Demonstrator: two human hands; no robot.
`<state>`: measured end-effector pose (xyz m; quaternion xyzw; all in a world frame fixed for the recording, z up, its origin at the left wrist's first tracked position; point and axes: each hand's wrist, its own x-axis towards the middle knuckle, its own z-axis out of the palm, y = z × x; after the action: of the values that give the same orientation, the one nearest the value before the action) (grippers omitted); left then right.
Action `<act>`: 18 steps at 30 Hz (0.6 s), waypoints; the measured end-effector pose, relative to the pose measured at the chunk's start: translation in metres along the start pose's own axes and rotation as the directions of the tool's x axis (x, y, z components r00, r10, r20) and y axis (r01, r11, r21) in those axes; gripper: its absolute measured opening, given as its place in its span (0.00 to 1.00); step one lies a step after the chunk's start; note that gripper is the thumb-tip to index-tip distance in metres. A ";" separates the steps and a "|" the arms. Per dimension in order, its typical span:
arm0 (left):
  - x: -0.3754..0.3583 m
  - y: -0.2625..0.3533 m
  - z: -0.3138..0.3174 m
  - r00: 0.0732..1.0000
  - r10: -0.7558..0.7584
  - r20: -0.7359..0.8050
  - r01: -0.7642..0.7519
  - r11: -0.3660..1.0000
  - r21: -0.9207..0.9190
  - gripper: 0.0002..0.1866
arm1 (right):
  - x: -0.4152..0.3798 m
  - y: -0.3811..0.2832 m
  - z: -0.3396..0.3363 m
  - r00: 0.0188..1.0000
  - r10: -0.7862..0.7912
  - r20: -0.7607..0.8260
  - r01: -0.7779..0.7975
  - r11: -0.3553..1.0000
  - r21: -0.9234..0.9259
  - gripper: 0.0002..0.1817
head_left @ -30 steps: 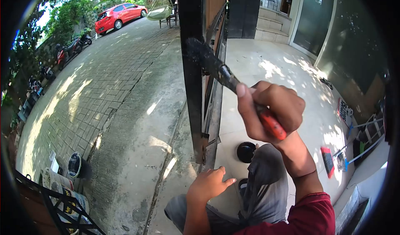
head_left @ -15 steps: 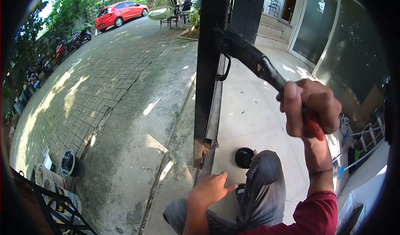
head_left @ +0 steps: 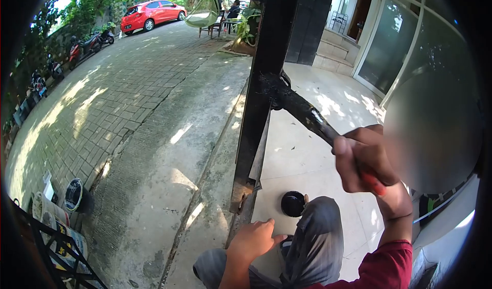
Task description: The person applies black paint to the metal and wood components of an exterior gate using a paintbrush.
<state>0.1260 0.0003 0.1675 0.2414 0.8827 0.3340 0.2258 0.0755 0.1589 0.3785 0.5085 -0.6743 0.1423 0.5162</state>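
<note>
My right hand [head_left: 366,161] is closed around a paintbrush [head_left: 312,117] with a red handle end, its ferrule and bristles coated black. The bristles press against the side of a black metal gate post [head_left: 256,120], below a dark handle partly hidden behind the brush. My left hand [head_left: 252,242] is low in front of me, near my bent knee [head_left: 320,237]; its thumb is held apart from the fingers and nothing shows in it. A round black container [head_left: 293,203] with dark contents sits on the tiles just beyond the knee.
Several buckets [head_left: 79,196] and a black metal lattice [head_left: 56,253] stand at lower left. A paved driveway [head_left: 123,104] holds a red car [head_left: 154,16] and parked motorcycles [head_left: 77,50]. People are near chairs at the back. Steps [head_left: 335,50] and a glass door [head_left: 384,45] lie right.
The brush and my right hand have moved down, with the bristles now lower on the post. My view has shifted slightly; the left hand stays near the knee.
</note>
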 end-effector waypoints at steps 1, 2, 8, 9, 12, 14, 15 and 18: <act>-0.001 0.001 0.000 1.000 0.011 0.007 -0.011 1.000 -0.006 0.33 | -0.002 0.001 0.002 0.983 -0.041 0.179 0.027 0.996 0.081 0.13; 0.000 0.002 0.002 1.000 0.012 -0.004 -0.012 1.000 -0.009 0.33 | -0.006 0.002 0.004 0.933 -0.095 0.346 0.039 0.986 0.164 0.12; 0.002 -0.002 0.012 0.996 0.030 -0.079 -0.028 0.999 0.029 0.33 | -0.010 -0.003 0.017 0.963 -0.023 0.268 -0.015 0.990 0.139 0.16; 0.001 0.000 0.011 0.997 0.035 -0.068 -0.034 0.999 0.018 0.33 | -0.007 -0.008 0.012 0.945 -0.041 0.325 -0.014 0.986 0.165 0.16; 0.001 -0.002 0.011 0.996 0.047 -0.071 -0.046 0.999 0.019 0.32 | -0.004 -0.005 0.013 0.998 0.058 0.022 -0.060 0.992 0.110 0.16; 0.001 -0.001 0.013 0.994 0.065 -0.087 -0.063 0.998 0.023 0.32 | -0.007 -0.001 0.016 0.969 0.007 0.246 -0.032 0.995 0.099 0.16; 0.001 -0.001 0.014 0.993 0.071 -0.091 -0.069 0.997 0.025 0.32 | -0.005 -0.005 0.011 0.904 -0.069 0.421 0.010 0.990 0.141 0.17; 0.000 0.001 0.008 0.996 0.055 -0.076 -0.053 0.998 0.030 0.32 | 0.014 0.000 0.004 0.999 -0.035 0.025 0.034 0.999 0.040 0.15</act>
<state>0.1304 0.0047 0.1628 0.2554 0.8885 0.3365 0.1791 0.0737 0.1484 0.3881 0.5320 -0.6692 0.1401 0.4996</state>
